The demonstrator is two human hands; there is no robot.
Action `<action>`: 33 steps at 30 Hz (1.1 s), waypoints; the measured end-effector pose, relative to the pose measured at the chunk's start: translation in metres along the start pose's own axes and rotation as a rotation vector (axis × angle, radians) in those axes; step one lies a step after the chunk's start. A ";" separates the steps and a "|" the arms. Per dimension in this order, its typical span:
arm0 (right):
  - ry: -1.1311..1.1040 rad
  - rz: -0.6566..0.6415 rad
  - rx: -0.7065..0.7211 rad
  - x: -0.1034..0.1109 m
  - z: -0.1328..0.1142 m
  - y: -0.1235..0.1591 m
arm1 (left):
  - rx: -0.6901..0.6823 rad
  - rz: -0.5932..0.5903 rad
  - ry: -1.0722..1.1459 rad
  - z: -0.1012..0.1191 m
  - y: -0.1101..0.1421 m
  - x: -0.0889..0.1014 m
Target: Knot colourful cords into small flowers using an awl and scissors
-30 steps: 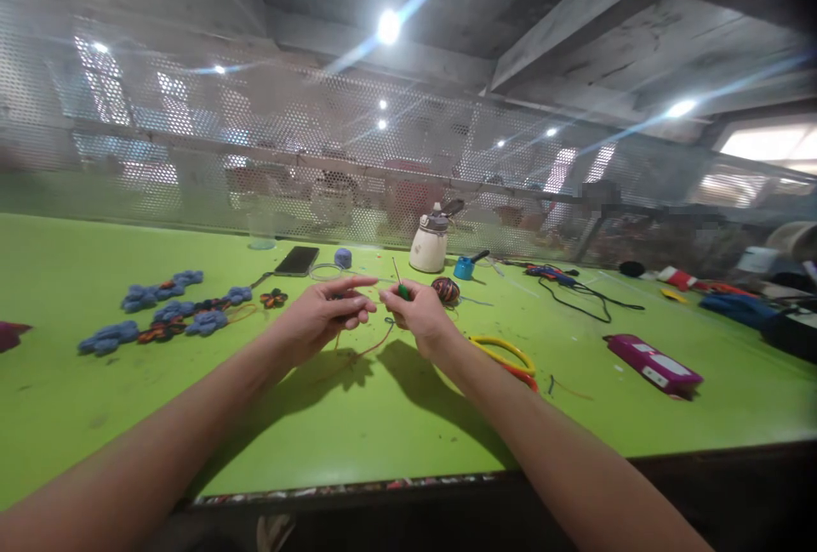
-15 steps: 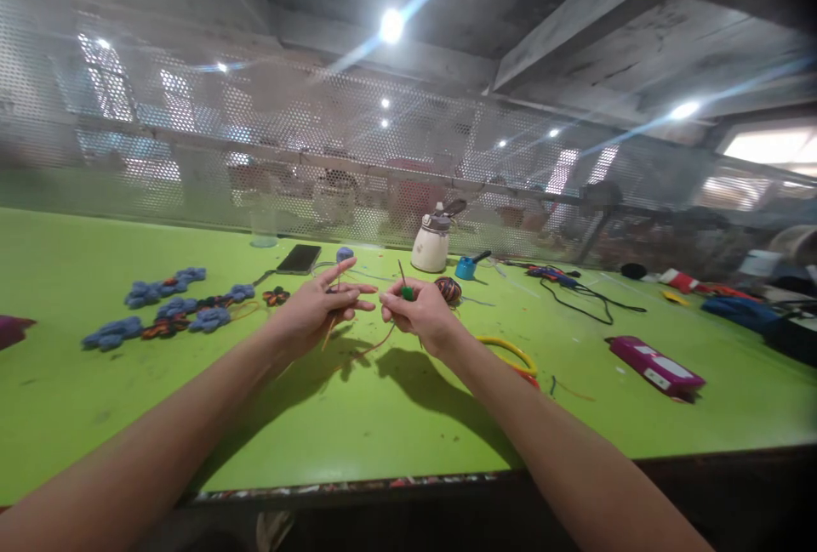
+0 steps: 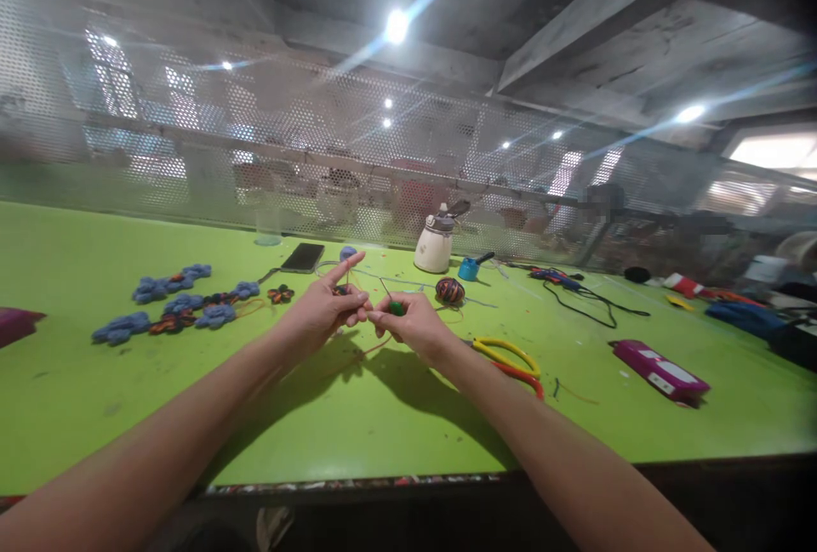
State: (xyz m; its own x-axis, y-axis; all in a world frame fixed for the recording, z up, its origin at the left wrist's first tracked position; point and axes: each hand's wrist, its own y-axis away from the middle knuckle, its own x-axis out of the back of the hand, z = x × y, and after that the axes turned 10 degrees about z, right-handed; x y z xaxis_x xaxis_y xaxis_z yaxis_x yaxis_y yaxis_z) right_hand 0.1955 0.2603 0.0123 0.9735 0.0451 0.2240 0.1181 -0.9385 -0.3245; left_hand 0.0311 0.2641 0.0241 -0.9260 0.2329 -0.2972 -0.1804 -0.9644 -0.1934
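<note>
My left hand (image 3: 328, 301) pinches a small dark crochet piece (image 3: 341, 289), its index finger stretched out with yarn over it. Most of that piece is hidden by the fingers. In my right hand (image 3: 408, 321) is a crochet hook with a green grip (image 3: 397, 308), its thin shaft pointing up and left. The fingertips of both hands meet or nearly meet just above the table. Behind my right hand lies a multicoloured ball of yarn (image 3: 450, 291). Scissors (image 3: 511, 356) with yellow and red handles rest beside my right forearm.
Crocheted blue flowers (image 3: 121, 328) and a dark orange flower (image 3: 281, 293) lie left on the green table (image 3: 306, 441). Farther back are a phone (image 3: 302, 258), a white bottle (image 3: 434, 244) and a blue pot (image 3: 469, 268). A purple box (image 3: 660, 372) is right; a mesh screen (image 3: 357, 152) stands behind.
My right hand has moved left to meet my left hand, and the hook now tilts left. More of the yarn ball and scissors shows. The whole view has shifted slightly.
</note>
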 end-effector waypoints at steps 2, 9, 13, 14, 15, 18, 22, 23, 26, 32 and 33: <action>0.113 0.004 0.064 0.005 -0.005 -0.001 | 0.006 -0.013 -0.039 0.000 0.001 0.000; 0.625 -0.084 0.440 0.030 -0.021 -0.007 | -0.010 -0.067 -0.342 0.004 0.000 0.002; 0.861 -0.126 0.574 0.031 -0.020 -0.004 | 0.132 -0.099 -0.399 0.006 0.003 0.001; 0.929 -0.118 0.583 0.030 -0.020 -0.003 | 0.154 -0.116 -0.418 0.006 0.004 0.001; 0.999 -0.106 0.588 0.029 -0.020 -0.002 | 0.172 -0.135 -0.441 0.006 0.004 0.000; 1.178 -0.094 0.609 0.026 -0.020 0.001 | 0.205 -0.182 -0.509 0.002 0.004 -0.001; 1.262 -0.148 0.638 0.025 -0.024 0.004 | 0.152 -0.200 -0.623 -0.006 -0.003 0.004; 1.254 -0.167 0.634 0.026 -0.026 0.005 | 0.135 -0.206 -0.633 -0.007 -0.005 0.006; 1.125 -0.209 0.588 0.027 -0.029 0.007 | 0.127 -0.235 -0.585 -0.007 -0.007 0.011; 0.735 -0.306 0.520 0.035 -0.025 0.001 | 0.170 -0.295 -0.481 0.000 -0.004 0.012; 0.684 -0.319 0.503 0.036 -0.024 0.000 | 0.173 -0.295 -0.464 0.002 -0.004 0.011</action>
State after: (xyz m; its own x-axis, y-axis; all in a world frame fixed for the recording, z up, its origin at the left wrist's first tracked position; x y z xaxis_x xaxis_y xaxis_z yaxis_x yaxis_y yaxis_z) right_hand 0.2259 0.2537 0.0424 0.5706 -0.0866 0.8167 0.5900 -0.6486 -0.4809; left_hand 0.0207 0.2699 0.0229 -0.8696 0.4536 0.1952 -0.4689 -0.8824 -0.0384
